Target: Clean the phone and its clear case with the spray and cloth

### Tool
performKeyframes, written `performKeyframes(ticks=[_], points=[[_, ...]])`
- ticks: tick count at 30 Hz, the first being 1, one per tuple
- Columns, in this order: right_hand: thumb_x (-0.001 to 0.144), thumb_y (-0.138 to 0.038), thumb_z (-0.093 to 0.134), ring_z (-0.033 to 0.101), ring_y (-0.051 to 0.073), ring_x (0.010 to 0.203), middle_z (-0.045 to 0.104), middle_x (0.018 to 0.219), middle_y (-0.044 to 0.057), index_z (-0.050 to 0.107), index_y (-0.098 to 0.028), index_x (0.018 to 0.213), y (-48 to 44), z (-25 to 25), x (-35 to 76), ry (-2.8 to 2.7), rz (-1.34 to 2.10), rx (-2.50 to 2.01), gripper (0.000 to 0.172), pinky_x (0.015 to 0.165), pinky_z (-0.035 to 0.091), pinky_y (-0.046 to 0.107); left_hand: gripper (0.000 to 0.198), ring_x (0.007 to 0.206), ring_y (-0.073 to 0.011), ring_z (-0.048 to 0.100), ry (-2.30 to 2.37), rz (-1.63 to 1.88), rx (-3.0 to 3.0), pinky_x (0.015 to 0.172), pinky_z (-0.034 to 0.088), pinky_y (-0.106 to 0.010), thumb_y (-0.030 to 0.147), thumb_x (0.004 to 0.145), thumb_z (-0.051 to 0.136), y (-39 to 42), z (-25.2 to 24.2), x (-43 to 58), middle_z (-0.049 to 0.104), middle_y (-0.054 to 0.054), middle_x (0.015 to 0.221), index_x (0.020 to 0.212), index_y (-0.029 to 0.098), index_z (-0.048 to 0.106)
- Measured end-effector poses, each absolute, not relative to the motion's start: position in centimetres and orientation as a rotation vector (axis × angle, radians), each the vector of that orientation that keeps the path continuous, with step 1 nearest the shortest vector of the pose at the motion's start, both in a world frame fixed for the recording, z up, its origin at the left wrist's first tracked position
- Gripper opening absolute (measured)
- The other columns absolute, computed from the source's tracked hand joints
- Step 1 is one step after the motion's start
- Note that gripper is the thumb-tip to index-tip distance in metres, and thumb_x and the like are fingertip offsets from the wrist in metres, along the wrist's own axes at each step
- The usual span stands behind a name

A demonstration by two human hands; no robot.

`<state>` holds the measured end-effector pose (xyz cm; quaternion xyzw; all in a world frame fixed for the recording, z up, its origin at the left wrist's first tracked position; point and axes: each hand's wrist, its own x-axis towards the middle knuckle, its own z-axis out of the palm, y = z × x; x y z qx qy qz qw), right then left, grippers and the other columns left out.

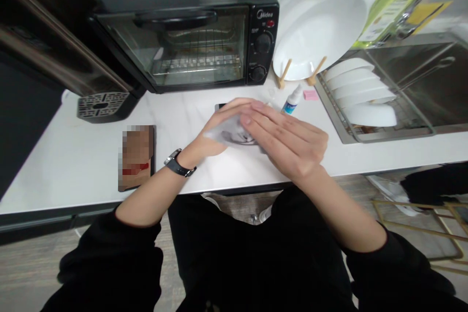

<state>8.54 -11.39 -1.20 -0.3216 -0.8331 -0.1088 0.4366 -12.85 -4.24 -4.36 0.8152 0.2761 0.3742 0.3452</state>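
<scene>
My left hand [219, 124], with a black-strapped watch [178, 162] on the wrist, is curled around a thin, pale translucent sheet [223, 131]. My right hand [288, 139] lies across it from the other side, fingers straight and together, pressing against the sheet. Between the hands some dark curved lines show at the sheet; I cannot make out what they belong to. Just behind the right hand stands a small white spray bottle [291, 101] with a blue label. A pink piece [310, 95] lies to its right. A dark flat thing behind my hands is mostly hidden.
On the white counter [87, 165], a dark-edged flat device [153, 156] lies left. Behind are a black toaster oven [261, 68], a racked white plate [318, 34] and a dark machine [104, 107]. The sink [336, 117] at right holds white bowls [365, 83].
</scene>
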Motion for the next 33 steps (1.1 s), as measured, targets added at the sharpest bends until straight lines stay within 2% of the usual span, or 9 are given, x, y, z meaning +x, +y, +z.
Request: performKeyframes(ticks=[3,5,8,13,16,20,23,26,33], points=[[0.106,-0.014,0.059,0.075,0.027,0.135,0.081,0.139,0.003,0.062,-0.030,0.158,-11.8,-3.6,10.5,-1.831,-0.291,-0.883,0.055,0.114,0.065,0.045,0.049,0.136,-0.0278,0.068,0.655,1.192,2.212,0.121,0.053,-0.046,0.062,0.109,0.053,-4.1,-4.3,-12.6,0.072,-0.009,0.144,0.140,0.028,0.072],[0.104,-0.022,0.063,0.085,0.026,0.106,0.087,0.121,0.006,0.077,-0.027,0.141,-12.0,-5.4,12.0,-1.722,-0.230,-1.155,0.039,0.093,0.070,0.039,0.047,0.134,-0.0265,0.068,0.690,1.193,2.285,0.118,0.053,-0.045,0.056,0.112,0.049,-4.0,-4.3,-12.5,0.073,-0.009,0.142,0.145,0.031,0.071],[0.103,-0.034,0.065,0.080,0.021,0.077,0.087,0.102,0.008,0.085,-0.021,0.111,-12.5,-7.6,13.4,-1.694,0.119,-1.449,0.025,0.071,0.065,0.033,0.049,0.131,-0.0258,0.067,0.667,1.111,2.364,0.116,0.052,-0.044,0.052,0.111,0.054,-3.9,-4.5,-12.4,0.073,-0.008,0.139,0.156,0.036,0.063],[0.099,-0.039,0.071,0.078,0.020,0.078,0.084,0.092,0.006,0.084,-0.020,0.094,-12.9,-8.2,13.3,-1.462,0.439,-1.474,0.024,0.061,0.058,0.028,0.070,0.129,-0.0265,0.064,0.530,0.887,2.455,0.114,0.051,-0.042,0.058,0.108,0.057,-3.6,-5.2,-12.4,0.063,-0.012,0.139,0.172,0.036,0.041],[0.101,-0.036,0.070,0.083,0.025,0.083,0.087,0.094,0.006,0.086,-0.018,0.109,-12.6,-7.6,12.3,-1.267,0.314,-1.470,0.025,0.071,0.066,0.035,0.086,0.122,-0.0278,0.064,0.541,0.751,2.478,0.108,0.053,-0.041,0.066,0.103,0.061,-3.6,-5.3,-12.4,0.061,-0.013,0.136,0.176,0.031,0.032],[0.102,-0.021,0.065,0.084,0.030,0.114,0.084,0.130,0.009,0.078,-0.022,0.140,-12.2,-7.4,10.7,-1.421,0.032,-1.304,0.040,0.098,0.069,0.044,0.086,0.119,-0.0285,0.064,0.588,0.679,2.522,0.106,0.054,-0.041,0.070,0.102,0.059,-3.5,-5.7,-12.5,0.064,-0.014,0.134,0.173,0.026,0.039],[0.100,-0.005,0.055,0.073,0.026,0.138,0.072,0.153,0.003,0.059,-0.031,0.161,-12.2,-7.8,9.3,-1.710,0.065,-1.123,0.067,0.114,0.064,0.043,0.077,0.131,-0.0323,0.060,0.590,0.739,2.503,0.116,0.049,-0.046,0.067,0.103,0.059,-3.3,-6.3,-12.6,0.062,-0.016,0.145,0.167,0.027,0.047],[0.095,0.006,0.042,0.054,0.025,0.157,0.055,0.169,-0.001,0.038,-0.035,0.172,-12.6,-8.4,8.1,-1.837,0.103,-0.963,0.087,0.128,0.054,0.050,0.077,0.136,-0.0337,0.059,0.594,0.771,2.460,0.121,0.045,-0.053,0.061,0.103,0.061,-3.2,-6.7,-12.6,0.060,-0.014,0.150,0.171,0.032,0.039],[0.103,0.005,0.039,0.048,0.024,0.161,0.047,0.174,0.000,0.032,-0.026,0.175,-12.4,-8.9,7.2,-1.882,-0.042,-0.747,0.079,0.134,0.048,0.047,0.085,0.131,-0.0385,0.060,0.492,0.736,2.351,0.116,0.047,-0.063,0.076,0.097,0.058,-3.1,-6.2,-12.6,0.061,-0.016,0.147,0.168,0.032,0.043]])
